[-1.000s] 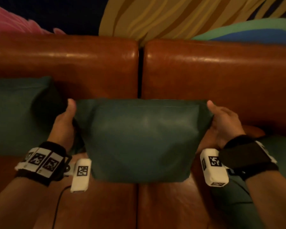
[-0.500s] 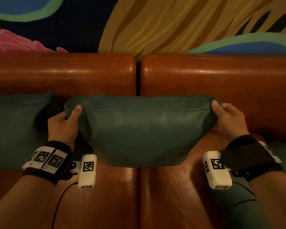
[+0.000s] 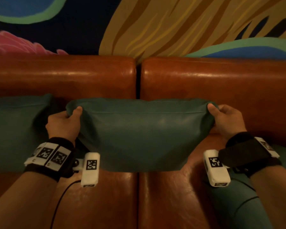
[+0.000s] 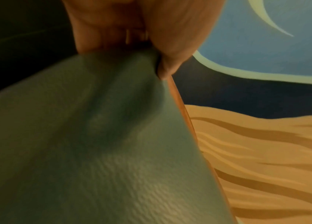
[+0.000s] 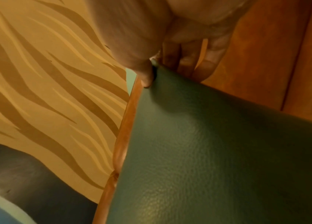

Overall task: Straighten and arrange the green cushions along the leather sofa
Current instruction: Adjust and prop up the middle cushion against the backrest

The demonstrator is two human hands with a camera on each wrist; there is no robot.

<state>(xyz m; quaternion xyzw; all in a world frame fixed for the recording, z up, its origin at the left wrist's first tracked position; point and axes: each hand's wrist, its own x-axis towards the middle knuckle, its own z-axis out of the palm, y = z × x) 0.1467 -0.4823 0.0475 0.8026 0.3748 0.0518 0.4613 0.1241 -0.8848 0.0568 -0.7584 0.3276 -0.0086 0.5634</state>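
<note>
Against the sofa backrest (image 3: 205, 83), straddling its centre seam: middle green cushion (image 3: 139, 134), bottom edge on the seat. Grained leather-like cover, soft fill; top edge sags between the grips, so it likely handles light and floppy. Upper corners look the best hold. Left hand (image 3: 63, 124) pinches the upper-left corner, thumb in front; right hand (image 3: 226, 119) pinches the upper-right corner likewise. Forearms parallel, wrists level. A second cushion (image 3: 15, 129) leans left of the seam.
</note>
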